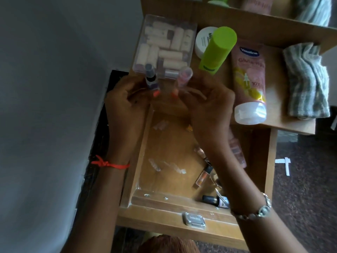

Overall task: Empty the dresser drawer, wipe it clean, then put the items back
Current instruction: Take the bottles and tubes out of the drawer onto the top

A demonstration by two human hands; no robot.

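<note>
The wooden dresser drawer (133,161) is pulled open below me and still holds several small cosmetics, among them a clear lip gloss tube (203,177) and a black bottle (212,199). My left hand (125,105) grips a small dark nail polish bottle (151,79) above the dresser top's front edge. My right hand (207,105) holds a small pink tube (184,76) beside it. Both hands hover over the back of the drawer.
On the dresser top stand a clear box of beige tubes (164,46), a white jar (203,41), a lime green bottle (217,50), a pink lotion tube (249,79) and a folded striped cloth (306,81). A grey wall lies to the left.
</note>
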